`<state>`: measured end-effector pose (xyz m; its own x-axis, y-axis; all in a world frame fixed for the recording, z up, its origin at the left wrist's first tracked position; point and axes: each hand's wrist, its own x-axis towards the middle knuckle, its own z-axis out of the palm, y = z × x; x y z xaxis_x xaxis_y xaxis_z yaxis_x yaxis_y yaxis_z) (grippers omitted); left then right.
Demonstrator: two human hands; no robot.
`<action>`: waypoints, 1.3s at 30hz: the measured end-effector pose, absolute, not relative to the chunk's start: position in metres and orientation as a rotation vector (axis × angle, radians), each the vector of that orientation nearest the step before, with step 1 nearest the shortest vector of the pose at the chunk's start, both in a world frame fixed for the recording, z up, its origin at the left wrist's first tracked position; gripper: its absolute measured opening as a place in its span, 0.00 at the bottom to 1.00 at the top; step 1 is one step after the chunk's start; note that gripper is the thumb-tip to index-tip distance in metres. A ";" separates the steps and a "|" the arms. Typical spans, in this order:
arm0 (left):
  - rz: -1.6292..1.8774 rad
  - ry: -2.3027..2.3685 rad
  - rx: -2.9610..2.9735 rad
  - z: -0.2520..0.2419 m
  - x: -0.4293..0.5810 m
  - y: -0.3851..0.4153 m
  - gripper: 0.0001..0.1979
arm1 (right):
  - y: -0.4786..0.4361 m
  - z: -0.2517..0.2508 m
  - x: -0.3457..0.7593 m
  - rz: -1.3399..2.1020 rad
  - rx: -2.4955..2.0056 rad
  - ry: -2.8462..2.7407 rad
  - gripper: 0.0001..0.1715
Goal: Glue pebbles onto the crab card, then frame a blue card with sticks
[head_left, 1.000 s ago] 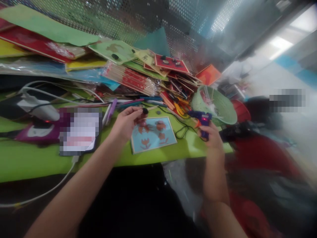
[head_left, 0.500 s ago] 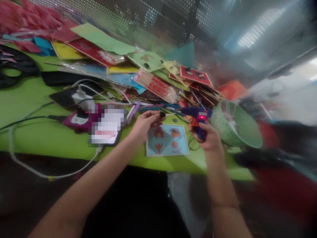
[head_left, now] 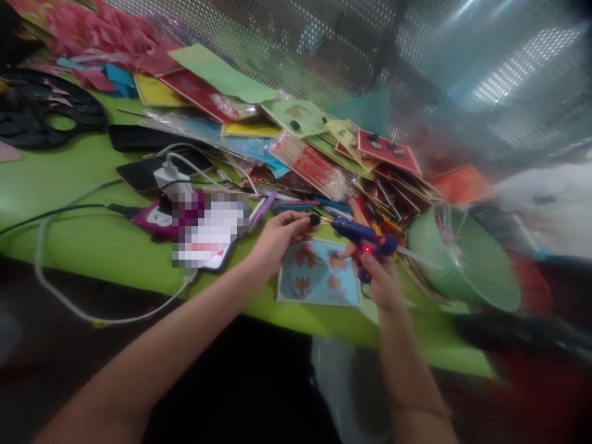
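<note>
My left hand (head_left: 277, 239) pinches a small black bead-like piece (head_left: 315, 219) between thumb and fingers, just above the top edge of a light blue card (head_left: 319, 280) with orange-red shapes on it. My right hand (head_left: 380, 279) is closed round the handle of a blue glue gun (head_left: 363, 235) whose red light is on. The gun's nozzle points left and sits almost against the black piece. The blue card lies flat on the green table (head_left: 92, 246) between my two hands.
A green bowl (head_left: 462, 259) lies tipped to the right of the gun. A heap of coloured cards, sticks and pens (head_left: 324, 160) fills the back of the table. Phones, a white charger (head_left: 172, 182) and cables lie to the left. A perforated metal wall stands behind.
My right hand has brought the glue gun left and down until its nozzle nearly meets the black piece in my left hand. The view has swung to the left.
</note>
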<state>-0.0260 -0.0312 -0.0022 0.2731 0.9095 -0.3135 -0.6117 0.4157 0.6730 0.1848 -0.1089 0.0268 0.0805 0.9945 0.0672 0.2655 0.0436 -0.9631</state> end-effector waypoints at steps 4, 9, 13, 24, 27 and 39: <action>1.081 0.759 0.489 -0.003 -0.026 -0.032 0.06 | -0.110 0.022 0.186 0.965 -1.424 -1.383 0.25; 1.089 0.746 0.484 -0.003 -0.026 -0.032 0.05 | -0.108 0.016 0.187 0.993 -1.426 -1.407 0.22; 1.082 0.760 0.459 -0.002 -0.025 -0.032 0.04 | -0.106 0.014 0.187 0.995 -1.436 -1.419 0.23; 1.077 0.763 0.464 -0.001 -0.024 -0.032 0.03 | -0.104 0.017 0.182 1.000 -1.425 -1.407 0.24; 1.079 0.771 0.466 0.000 -0.024 -0.033 0.03 | -0.105 0.017 0.182 1.015 -1.413 -1.416 0.23; 1.080 0.783 0.476 0.002 -0.024 -0.033 0.04 | -0.106 0.017 0.183 1.000 -1.449 -1.446 0.23</action>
